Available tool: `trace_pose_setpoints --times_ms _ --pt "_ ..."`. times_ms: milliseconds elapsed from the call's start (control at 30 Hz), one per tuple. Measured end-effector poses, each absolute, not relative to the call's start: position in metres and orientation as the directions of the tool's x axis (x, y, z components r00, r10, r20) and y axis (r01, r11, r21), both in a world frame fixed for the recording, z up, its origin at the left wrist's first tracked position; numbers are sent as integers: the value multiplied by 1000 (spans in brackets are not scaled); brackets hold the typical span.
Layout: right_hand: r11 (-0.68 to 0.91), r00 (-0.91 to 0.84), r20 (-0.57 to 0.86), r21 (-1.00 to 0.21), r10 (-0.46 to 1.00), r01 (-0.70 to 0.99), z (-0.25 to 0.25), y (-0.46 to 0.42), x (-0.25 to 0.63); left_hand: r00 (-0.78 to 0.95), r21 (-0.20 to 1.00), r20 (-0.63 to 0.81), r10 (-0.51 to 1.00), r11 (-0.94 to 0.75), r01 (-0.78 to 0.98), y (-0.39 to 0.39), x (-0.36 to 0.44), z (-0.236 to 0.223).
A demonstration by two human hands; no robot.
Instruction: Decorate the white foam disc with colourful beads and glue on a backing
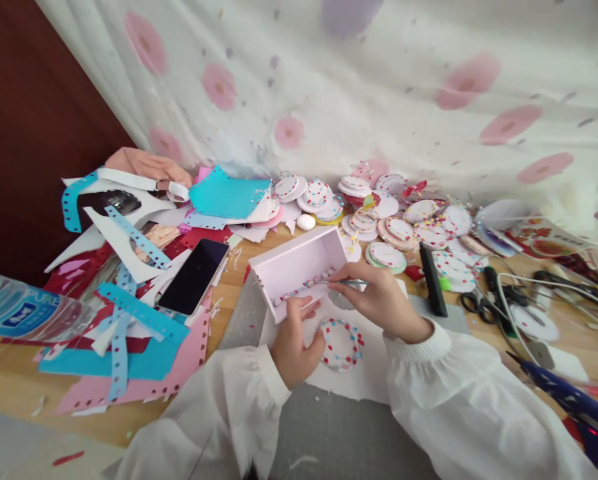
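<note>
My right hand (379, 297) pinches thin metal tweezers (346, 283), their tip reaching left into a shallow white box (299, 267) that holds several small coloured paper dots. My left hand (295, 340) is curled, fingers pressed on a white paper sheet (363, 373) at the box's near edge. Between the hands lies a white paper disc (341, 343) ringed with red, blue and pink dots. Both arms wear white sleeves.
A black phone (193, 277) lies left of the box among punched blue, pink and red paper scraps (129, 333). Finished dotted discs (379, 220) pile up behind. A black bar (432, 280), scissors (476, 300), cables and a blue glue gun (569, 400) sit right. A water bottle (23, 310) lies far left.
</note>
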State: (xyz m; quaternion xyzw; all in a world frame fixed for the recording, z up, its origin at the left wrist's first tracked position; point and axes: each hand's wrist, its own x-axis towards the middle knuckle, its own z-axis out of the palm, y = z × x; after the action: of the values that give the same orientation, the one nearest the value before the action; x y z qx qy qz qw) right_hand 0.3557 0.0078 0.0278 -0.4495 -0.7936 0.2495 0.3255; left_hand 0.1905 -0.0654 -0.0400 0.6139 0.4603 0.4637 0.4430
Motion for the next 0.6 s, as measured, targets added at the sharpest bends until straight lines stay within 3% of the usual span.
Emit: trace_pose_setpoints --times_ms 433,600 --pt "477 -354 322 -656 878 585 33 11 355 158 972 152 976 -176 155 -64 191 -41" --pt "510 -415 311 -649 855 564 32 15 349 141 974 149 979 -170 152 -65 191 -41"
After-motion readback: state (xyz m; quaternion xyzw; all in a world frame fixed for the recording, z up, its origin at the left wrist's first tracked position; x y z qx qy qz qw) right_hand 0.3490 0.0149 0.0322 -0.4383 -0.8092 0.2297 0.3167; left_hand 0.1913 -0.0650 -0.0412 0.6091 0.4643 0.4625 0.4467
